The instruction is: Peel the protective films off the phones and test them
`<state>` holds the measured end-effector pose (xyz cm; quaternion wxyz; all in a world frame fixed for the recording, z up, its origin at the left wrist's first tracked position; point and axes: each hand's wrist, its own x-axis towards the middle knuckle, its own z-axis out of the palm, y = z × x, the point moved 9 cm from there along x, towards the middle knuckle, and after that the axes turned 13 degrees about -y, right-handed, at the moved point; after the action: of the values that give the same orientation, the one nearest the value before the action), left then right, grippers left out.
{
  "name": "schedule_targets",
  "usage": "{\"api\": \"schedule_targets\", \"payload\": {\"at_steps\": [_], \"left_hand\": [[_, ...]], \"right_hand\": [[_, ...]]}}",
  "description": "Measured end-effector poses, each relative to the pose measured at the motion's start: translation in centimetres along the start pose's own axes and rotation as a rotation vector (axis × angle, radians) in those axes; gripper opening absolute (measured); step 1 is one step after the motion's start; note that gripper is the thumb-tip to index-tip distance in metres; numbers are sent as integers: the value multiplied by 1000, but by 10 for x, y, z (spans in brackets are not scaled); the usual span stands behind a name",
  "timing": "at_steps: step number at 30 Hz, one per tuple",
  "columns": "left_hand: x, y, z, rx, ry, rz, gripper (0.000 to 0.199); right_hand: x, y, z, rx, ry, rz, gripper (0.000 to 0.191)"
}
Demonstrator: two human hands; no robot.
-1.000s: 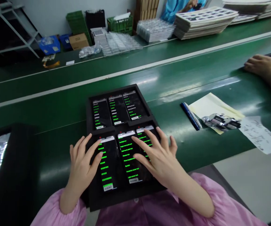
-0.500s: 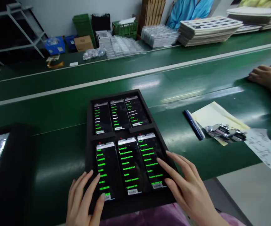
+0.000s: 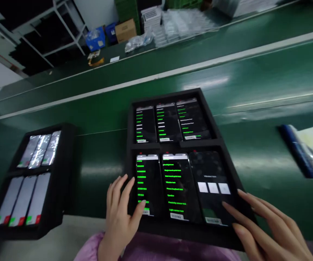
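Over phones (image 3: 176,188) in a black tray (image 3: 186,232), left hand (image 3: 120,214), right hand (image 3: 272,223)

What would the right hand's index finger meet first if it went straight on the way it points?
Probably the near-right phone, the one showing three white squares; the right hand has that fingertip over its lower screen, though one view leaves touching or hovering unclear.

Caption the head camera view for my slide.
Left hand and right hand at a black tray of six lit phones.
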<state>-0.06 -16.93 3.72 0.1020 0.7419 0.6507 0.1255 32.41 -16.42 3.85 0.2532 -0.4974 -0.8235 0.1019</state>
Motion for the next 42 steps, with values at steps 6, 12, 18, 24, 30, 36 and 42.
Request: {"api": "schedule_targets", "payload": {"at_steps": [6, 12, 18, 24, 30, 36, 42], "left_hand": [[2, 10, -6, 78, -5, 53, 48], [-3, 14, -5, 133, 1, 56, 50], [-17, 10, 3, 66, -34, 81, 57], [-21, 14, 1, 101, -36, 190, 52], [-26, 14, 5, 113, -74, 247, 59], [-28, 11, 14, 165, -91, 250, 63], [-29, 4, 17, 62, -85, 182, 57]], "right_hand": [[3, 2, 4, 40, -20, -20, 44], [3, 3, 6, 15, -34, 6, 51], [5, 3, 6, 12, -7, -2, 42], [6, -1, 3, 20, 2, 12, 46], [4, 1, 4, 19, 0, 16, 48], [5, 3, 6, 14, -4, 48, 35], [9, -7, 0, -83, 6, 18, 21]]}}
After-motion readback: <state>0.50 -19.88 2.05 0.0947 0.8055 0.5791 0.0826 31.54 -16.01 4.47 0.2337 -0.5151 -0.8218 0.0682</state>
